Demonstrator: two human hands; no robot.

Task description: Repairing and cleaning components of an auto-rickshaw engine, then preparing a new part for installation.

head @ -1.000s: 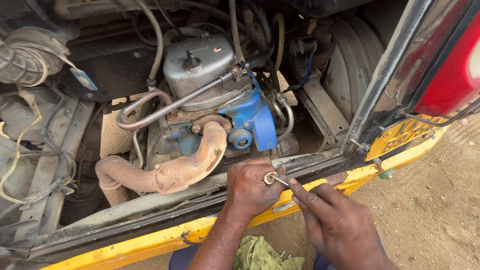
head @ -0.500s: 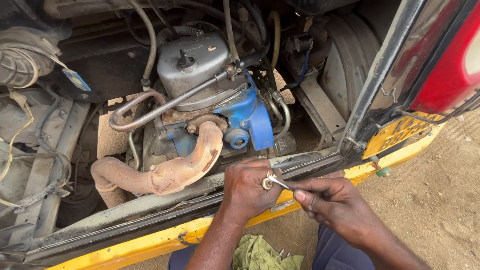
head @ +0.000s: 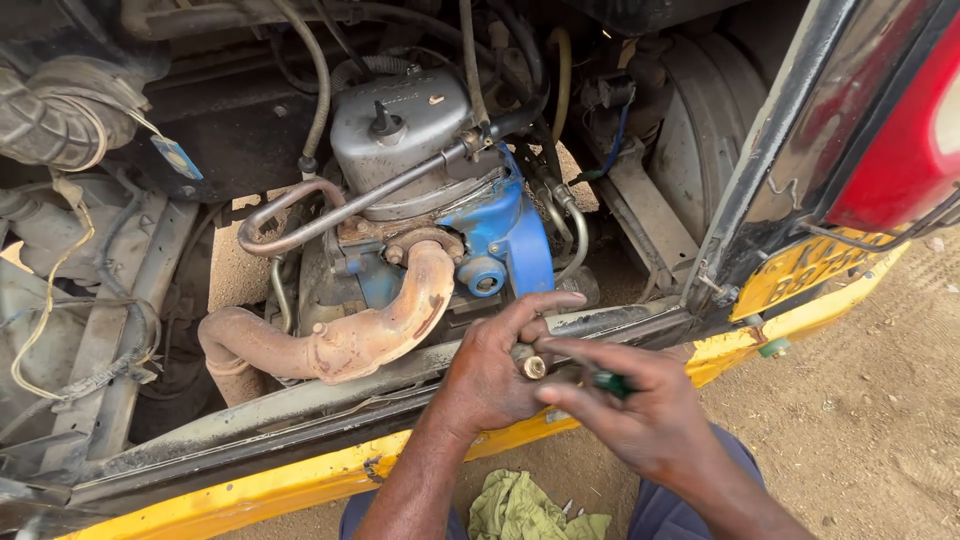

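rag: crumpled yellow-green cloth rag [head: 525, 508] on the sandy ground [head: 850, 400], nearest the camera, between the person's knees, below both hands.
right hand: right hand [head: 640, 410] comes in from lower right, back of hand up, fingers curled narrow around a thin tool with a dark green handle [head: 610, 383]; index finger stretched left toward the fitting.
left hand: left hand [head: 495, 370] comes up from bottom centre, thumb and fingers pinching a small brass-tipped cylindrical fitting [head: 528, 363]; the other fingers fanned upward.
fitting place: held in the air just above the dirty grey rear sill [head: 300, 420], touching both hands' fingertips, in front of the engine.
edge: yellow painted body strip [head: 270, 490] runs under the sill from lower left up to the right; the hands overlap it.
label 1: yellow rectangular plate [head: 800, 268] with dark markings, on the right below the red tail lamp [head: 900, 150], tilted.
label 2: small blue tag [head: 178, 156] hanging from a ribbed black hose [head: 50, 110], top left.
engine: rusty curved exhaust pipe [head: 380, 330] just behind the left hand; blue engine housing [head: 505, 235] and grey metal cap [head: 400, 130] further back.
room: open sand to the right of the hands; the bay behind is crowded with pipes and cables, with a narrow gap between the sill and the exhaust pipe.
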